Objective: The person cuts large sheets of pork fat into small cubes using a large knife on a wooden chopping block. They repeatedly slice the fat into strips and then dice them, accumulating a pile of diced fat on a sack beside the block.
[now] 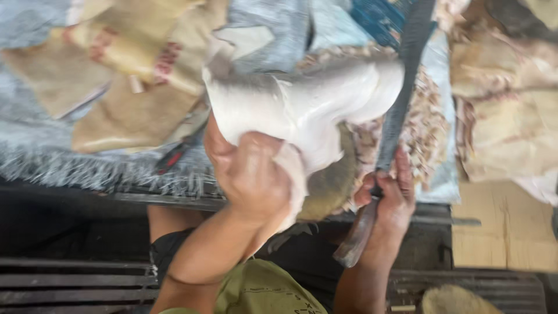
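My left hand (pixel 247 171) grips a large, pale, smooth sheet of raw hide-like material (pixel 308 99), holding it up and stretched over a rounded brownish block (pixel 331 183). My right hand (pixel 390 195) is closed on the wooden handle (pixel 356 238) of a long dark blade (pixel 404 81). The blade runs up and away along the right edge of the pale sheet. The picture is blurred by motion.
Tan and beige pieces (pixel 125 64) lie piled on a grey fringed mat (pixel 52 163) at the left. More pale pieces (pixel 505 116) are stacked at the right. Small scraps (pixel 430 125) litter the area near the blade. A red-handled tool (pixel 174 156) rests on the mat. Dark metal bars (pixel 70 279) run below.
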